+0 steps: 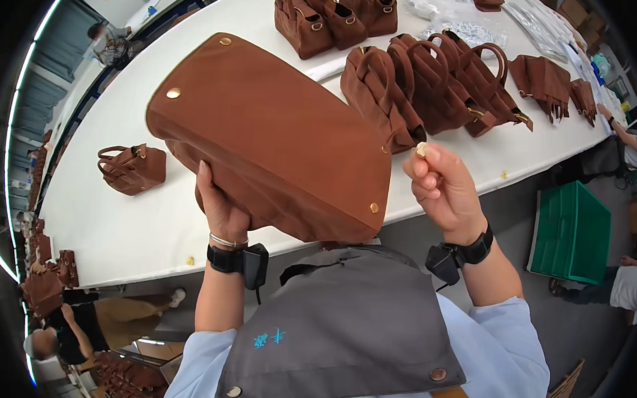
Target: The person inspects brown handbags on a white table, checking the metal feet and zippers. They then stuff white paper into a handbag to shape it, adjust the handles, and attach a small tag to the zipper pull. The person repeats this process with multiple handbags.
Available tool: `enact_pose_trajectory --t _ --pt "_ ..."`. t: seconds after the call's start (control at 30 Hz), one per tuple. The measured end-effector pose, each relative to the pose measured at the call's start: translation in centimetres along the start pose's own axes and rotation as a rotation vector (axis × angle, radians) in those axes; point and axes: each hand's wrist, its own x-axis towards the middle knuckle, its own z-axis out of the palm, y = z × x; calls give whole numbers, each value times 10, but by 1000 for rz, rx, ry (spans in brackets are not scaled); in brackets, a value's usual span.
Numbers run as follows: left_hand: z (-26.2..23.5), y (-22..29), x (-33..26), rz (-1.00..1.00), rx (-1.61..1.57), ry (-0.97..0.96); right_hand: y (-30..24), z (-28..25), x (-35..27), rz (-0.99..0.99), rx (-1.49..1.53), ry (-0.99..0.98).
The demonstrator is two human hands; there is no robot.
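A large brown handbag [265, 124] is tipped so that its flat base, with gold-coloured studs at the corners, faces me. My left hand [222, 210] grips the bag's near side, thumb up along it and the other fingers hidden beneath. Just off the bag's right end, my right hand [448, 193] is closed, pinching a small cream-coloured piece [422, 152] between thumb and forefinger. What that piece is made of cannot be told. Left of the bag, a small brown handbag [133, 169] stands on the white table [122, 239].
Several brown handbags [440, 83] stand across the table, with more [335, 20] behind. Clear plastic wrapping [464, 34] lies at the back. Yellowish bits sit near the table edge. A green bin [583, 234] is on the floor at right. Other people [74, 330] are around the room.
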Motion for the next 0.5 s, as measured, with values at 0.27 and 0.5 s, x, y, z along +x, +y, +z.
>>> enact_pose_trajectory --t 0.27,0.5 --pt "-9 -4 8 56 137 36 2 -16 -17 -70 -279 308" --pt "-6 34 45 31 811 -182 -21 -143 -40 -135 -677 747"
